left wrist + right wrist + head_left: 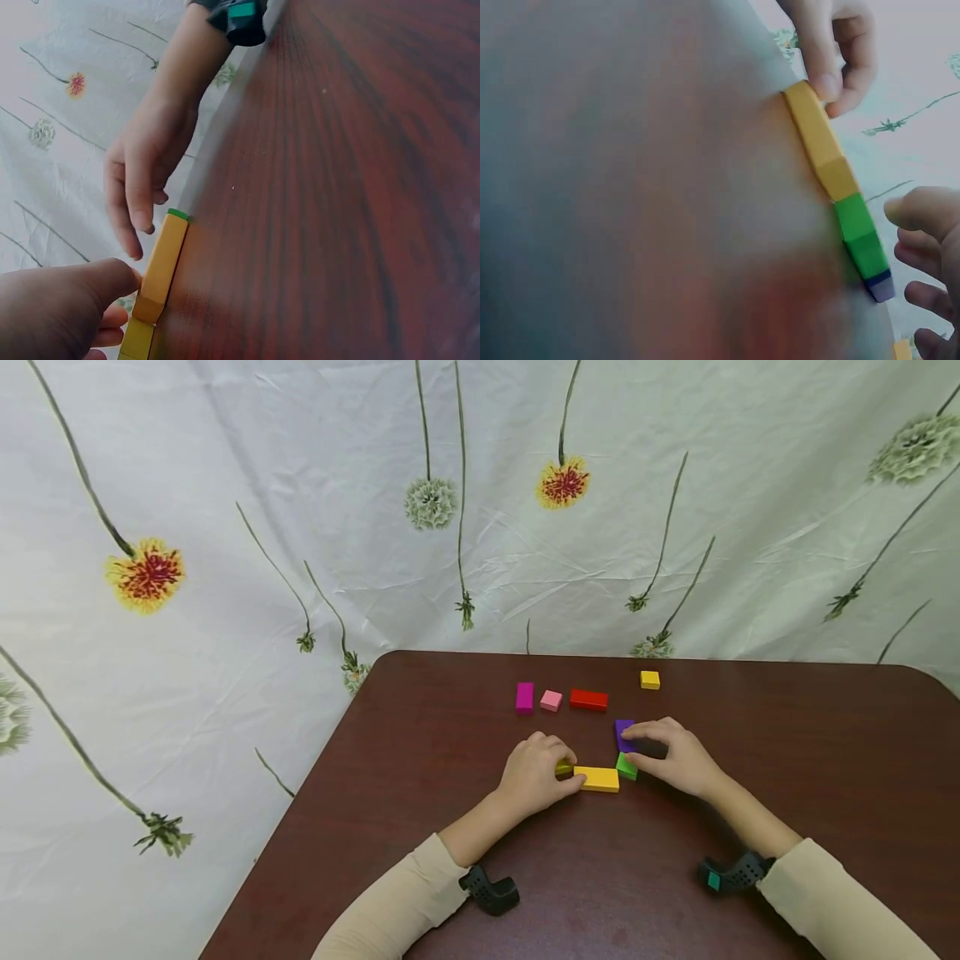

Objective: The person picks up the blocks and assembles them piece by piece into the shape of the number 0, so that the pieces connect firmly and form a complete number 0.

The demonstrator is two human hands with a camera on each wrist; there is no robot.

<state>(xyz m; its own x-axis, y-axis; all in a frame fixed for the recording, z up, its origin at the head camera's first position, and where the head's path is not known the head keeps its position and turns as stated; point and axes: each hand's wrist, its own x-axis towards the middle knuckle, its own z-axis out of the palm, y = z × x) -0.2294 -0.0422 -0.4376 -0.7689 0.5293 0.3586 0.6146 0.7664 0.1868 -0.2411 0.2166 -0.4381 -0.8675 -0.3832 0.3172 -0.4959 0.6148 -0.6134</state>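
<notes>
My left hand (534, 774) pinches the left end of a long yellow block (598, 779), thumb at the front and index finger behind. Another yellow block (563, 768) shows partly under its fingers, against the long block's end in the left wrist view. A green block (626, 767) stands at the long block's right end, and a purple block (624, 736) extends back from the green one. Over these two, my right hand (677, 760) is spread, thumb by the green block and index fingertip at the purple one. In the right wrist view its fingers (928, 214) are apart from the blocks.
Toward the back of the dark brown table (450, 702) lie a magenta block (524, 697), a small pink block (551, 700) and a red block (588, 700). A small yellow cube-like block (649, 680) is farther right. Behind the table hangs a flowered cloth (337, 468).
</notes>
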